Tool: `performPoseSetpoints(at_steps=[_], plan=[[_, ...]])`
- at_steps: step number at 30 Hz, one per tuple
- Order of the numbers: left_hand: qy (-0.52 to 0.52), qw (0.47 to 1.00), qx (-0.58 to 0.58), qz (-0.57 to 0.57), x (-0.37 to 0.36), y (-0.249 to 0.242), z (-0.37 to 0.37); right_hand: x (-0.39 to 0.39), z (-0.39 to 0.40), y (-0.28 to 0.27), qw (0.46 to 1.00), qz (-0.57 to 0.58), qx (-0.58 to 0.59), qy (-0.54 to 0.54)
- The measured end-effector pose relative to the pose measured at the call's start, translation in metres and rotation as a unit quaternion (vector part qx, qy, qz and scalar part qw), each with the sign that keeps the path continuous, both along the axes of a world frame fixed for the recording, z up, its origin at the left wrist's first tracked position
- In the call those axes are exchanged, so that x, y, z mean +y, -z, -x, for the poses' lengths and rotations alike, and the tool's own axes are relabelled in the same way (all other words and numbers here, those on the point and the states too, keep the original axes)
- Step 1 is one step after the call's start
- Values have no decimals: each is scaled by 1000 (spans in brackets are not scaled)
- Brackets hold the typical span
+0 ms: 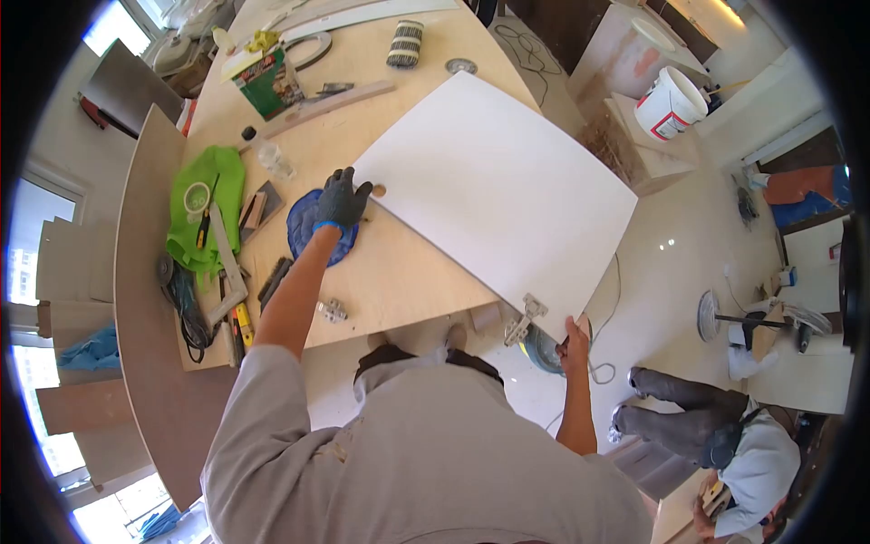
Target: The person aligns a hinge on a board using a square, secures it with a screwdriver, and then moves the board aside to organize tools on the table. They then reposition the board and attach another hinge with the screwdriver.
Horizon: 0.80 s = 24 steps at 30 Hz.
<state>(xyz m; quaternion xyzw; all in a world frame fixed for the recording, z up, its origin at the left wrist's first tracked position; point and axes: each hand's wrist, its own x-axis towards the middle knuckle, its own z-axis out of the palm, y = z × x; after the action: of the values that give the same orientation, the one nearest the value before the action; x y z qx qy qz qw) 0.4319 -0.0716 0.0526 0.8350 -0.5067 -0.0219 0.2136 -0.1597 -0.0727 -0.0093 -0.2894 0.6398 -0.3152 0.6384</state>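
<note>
A white cabinet door panel (pixel 507 172) lies across the plywood table, its near right corner jutting past the edge. My right hand (pixel 574 346) is closed on that corner, beside a metal hinge (pixel 524 319) fixed near the panel's edge. Something dark shows at the fingers, too small to name. My left hand (pixel 342 201), in a dark grey glove, is above a blue plastic bag (pixel 304 225). Its thumb and fingers are apart at the panel's left edge, near a round hinge hole (pixel 379 190). Loose hinges (pixel 333 311) rest at the table's near edge.
On the table's left are a green bag (pixel 201 222), a metal square (pixel 228 263), a yellow-handled knife (pixel 244 324) and a clear bottle (pixel 272 158). A string roll (pixel 405 45) sits farther back. A white bucket (pixel 671 104) stands right. A co-worker (pixel 725 435) bends at lower right.
</note>
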Motion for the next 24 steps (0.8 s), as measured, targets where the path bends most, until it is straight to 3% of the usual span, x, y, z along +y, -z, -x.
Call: performPoseSetpoints(at_steps=[4,6,7,9,13,16,19,24], plan=[[-65,990,78,-101,-83,18,-29,-11,14,7,993,42,88,-67],[-51,983,49,-167,-112,18,-40,-19,22,18,974,69,186,-106],[-44,978,38,-203,-121,22,-41,-23,26,26,977,91,181,-65],[-84,976,39,-198,-130,18,-33,-37,28,35,975,133,177,14],[-80,971,42,-221,-144,27,-48,-76,4,41,941,210,261,54],[-105,960,105,-239,-140,19,-56,-89,10,57,964,124,224,73],[-134,963,116,-201,-135,25,-60,-93,-2,26,966,125,202,98],[-153,955,194,-165,-116,18,-52,-102,15,26,962,129,233,65]])
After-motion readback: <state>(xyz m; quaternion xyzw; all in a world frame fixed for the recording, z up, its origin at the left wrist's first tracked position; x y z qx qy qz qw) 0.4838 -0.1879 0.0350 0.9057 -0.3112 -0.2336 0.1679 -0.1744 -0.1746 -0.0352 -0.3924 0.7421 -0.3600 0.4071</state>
